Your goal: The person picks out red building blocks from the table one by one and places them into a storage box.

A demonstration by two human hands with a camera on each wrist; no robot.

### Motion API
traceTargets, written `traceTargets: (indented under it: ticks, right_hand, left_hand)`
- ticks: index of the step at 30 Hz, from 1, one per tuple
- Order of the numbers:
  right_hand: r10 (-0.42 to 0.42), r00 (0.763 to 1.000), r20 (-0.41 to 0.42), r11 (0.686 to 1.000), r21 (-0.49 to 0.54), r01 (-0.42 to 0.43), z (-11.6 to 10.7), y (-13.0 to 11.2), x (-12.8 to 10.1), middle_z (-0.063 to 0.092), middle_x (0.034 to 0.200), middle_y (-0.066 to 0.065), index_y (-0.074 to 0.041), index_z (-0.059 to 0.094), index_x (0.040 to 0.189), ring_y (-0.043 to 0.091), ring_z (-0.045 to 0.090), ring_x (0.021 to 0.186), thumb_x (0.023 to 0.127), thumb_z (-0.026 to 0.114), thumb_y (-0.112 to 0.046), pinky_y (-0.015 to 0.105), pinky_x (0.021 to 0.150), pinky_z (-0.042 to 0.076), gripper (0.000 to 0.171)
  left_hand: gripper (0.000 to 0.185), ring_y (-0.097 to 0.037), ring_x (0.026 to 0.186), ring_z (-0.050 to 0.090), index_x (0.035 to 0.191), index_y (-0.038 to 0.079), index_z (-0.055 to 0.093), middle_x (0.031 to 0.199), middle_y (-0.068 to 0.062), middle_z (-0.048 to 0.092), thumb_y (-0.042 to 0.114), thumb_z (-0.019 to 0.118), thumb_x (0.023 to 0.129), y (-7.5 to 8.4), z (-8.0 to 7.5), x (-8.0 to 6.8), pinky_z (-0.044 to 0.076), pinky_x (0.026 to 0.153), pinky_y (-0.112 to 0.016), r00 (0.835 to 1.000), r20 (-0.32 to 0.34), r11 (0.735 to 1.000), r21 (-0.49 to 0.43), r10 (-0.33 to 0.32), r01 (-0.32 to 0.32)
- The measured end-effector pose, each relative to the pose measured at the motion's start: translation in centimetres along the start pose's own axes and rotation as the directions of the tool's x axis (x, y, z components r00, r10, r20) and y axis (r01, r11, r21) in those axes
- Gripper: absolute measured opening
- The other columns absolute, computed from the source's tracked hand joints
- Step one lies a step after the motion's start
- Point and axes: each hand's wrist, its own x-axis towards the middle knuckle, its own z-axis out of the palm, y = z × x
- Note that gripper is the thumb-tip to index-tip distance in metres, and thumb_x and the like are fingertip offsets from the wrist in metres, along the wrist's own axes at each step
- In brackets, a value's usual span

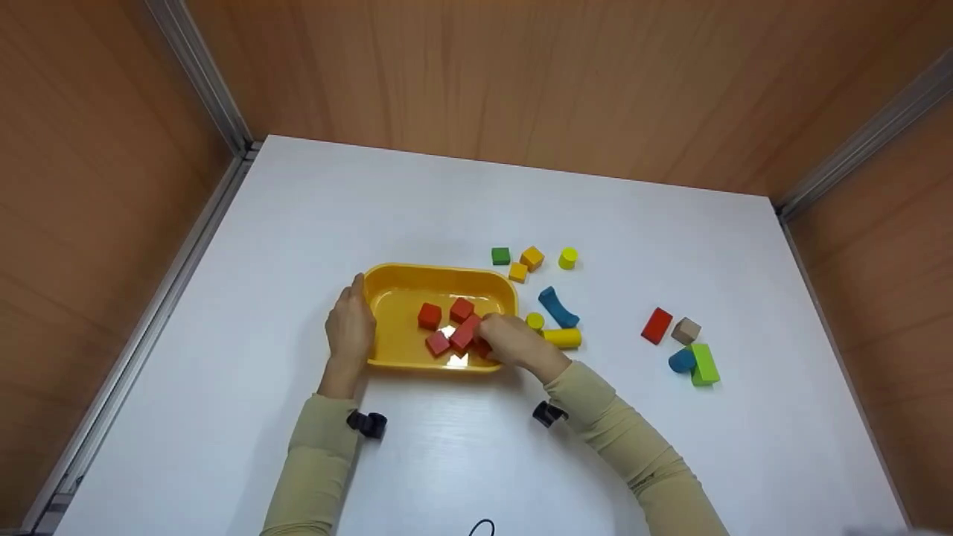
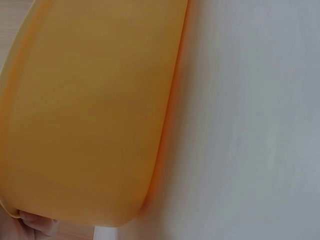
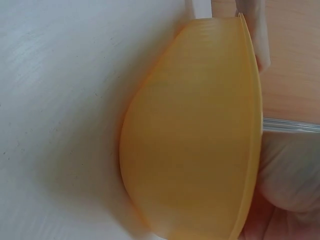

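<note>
A yellow plastic tray (image 1: 394,339) sits on the table with several red wooden blocks (image 1: 429,316) inside, toward its middle and right. My left hand (image 1: 350,327) holds the tray's left end by the rim; in the left wrist view, fingers (image 2: 40,223) show under the rim's corner. Over the right end of the tray my right hand (image 1: 514,342) reaches in, curled down among the red blocks. One red block lies partly under this hand, and its fingertips are hidden, so whether they pinch a block cannot be told. The tray's outer wall (image 3: 195,130) fills the right wrist view.
Right of the tray lie yellow cylinders (image 1: 562,339) and a curved blue block (image 1: 558,307). Behind its right corner are a green block (image 1: 501,256), orange cubes (image 1: 531,258) and another yellow cylinder (image 1: 568,258). Farther right, a red block (image 1: 657,326) lies near a light green block (image 1: 704,365).
</note>
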Motion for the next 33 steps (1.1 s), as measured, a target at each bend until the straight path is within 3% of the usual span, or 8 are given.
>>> traceTargets:
  ticks: [8,14,18,22,29,33]
  right_hand:
    - [0.007,1.000,0.001,1.000,0.019,-0.007,0.1,0.0,-0.1,0.063,0.088,0.006,-0.007,0.066,0.097,0.017,0.052,0.075,0.074,0.070,-0.004,0.026,0.075,0.048,0.023]
    - [-0.012,0.999,-0.043,0.999,0.040,0.014,-0.3,0.1,-0.5,0.061,0.088,0.008,-0.004,0.065,0.098,0.017,0.052,0.073,0.074,0.070,-0.008,0.024,0.071,0.048,0.024]
    - [-0.014,0.997,-0.078,0.996,0.088,0.021,-0.8,0.2,-1.0,0.059,0.086,0.007,-0.005,0.065,0.102,0.017,0.052,0.071,0.077,0.068,-0.013,0.022,0.067,0.047,0.026]
    - [0.014,0.995,-0.101,0.989,0.150,0.001,-1.3,0.2,-1.6,0.060,0.091,0.006,-0.006,0.062,0.108,0.016,0.053,0.076,0.080,0.065,-0.015,0.022,0.072,0.047,0.029]
    - [0.018,0.976,-0.215,0.977,0.212,0.028,-1.7,0.5,-3.0,0.060,0.089,0.007,-0.003,0.063,0.103,0.018,0.053,0.077,0.082,0.063,-0.017,0.024,0.069,0.047,0.025]
    - [0.040,0.957,-0.288,0.968,0.248,0.035,-1.8,0.9,-3.9,0.061,0.088,0.006,-0.002,0.063,0.101,0.018,0.055,0.076,0.081,0.064,-0.014,0.023,0.066,0.047,0.024]
  left_hand:
    - [0.038,-0.037,0.076,0.059,0.125,-0.006,0.044,0.094,-0.025,0.057,-0.005,0.044,0.088,0.0,0.0,0.1,0.049,0.060,-0.045,1.000,0.002,1.000,0.003,-0.010,0.010]
    - [0.038,-0.037,0.079,0.059,0.125,-0.006,0.044,0.096,-0.025,0.057,-0.005,0.044,0.088,0.1,0.0,0.1,0.049,0.065,-0.046,1.000,0.012,1.000,0.006,-0.022,0.022]
    - [0.038,-0.037,0.081,0.059,0.126,-0.006,0.043,0.097,-0.025,0.057,-0.005,0.044,0.088,0.1,0.0,0.2,0.049,0.067,-0.046,0.999,0.013,1.000,0.004,-0.030,0.030]
    - [0.039,-0.036,0.082,0.059,0.127,-0.005,0.043,0.098,-0.025,0.057,-0.005,0.044,0.088,0.2,0.0,0.2,0.049,0.067,-0.045,0.999,0.022,0.999,0.006,-0.038,0.038]
    - [0.039,-0.035,0.074,0.059,0.126,-0.006,0.043,0.094,-0.024,0.057,-0.006,0.043,0.088,0.2,-0.2,0.1,0.050,0.060,-0.042,1.000,0.010,1.000,0.007,-0.013,0.013]
    - [0.039,-0.035,0.077,0.059,0.127,-0.005,0.042,0.096,-0.025,0.057,-0.006,0.043,0.088,0.3,-0.2,0.1,0.050,0.063,-0.043,0.999,0.019,1.000,0.002,-0.028,0.028]
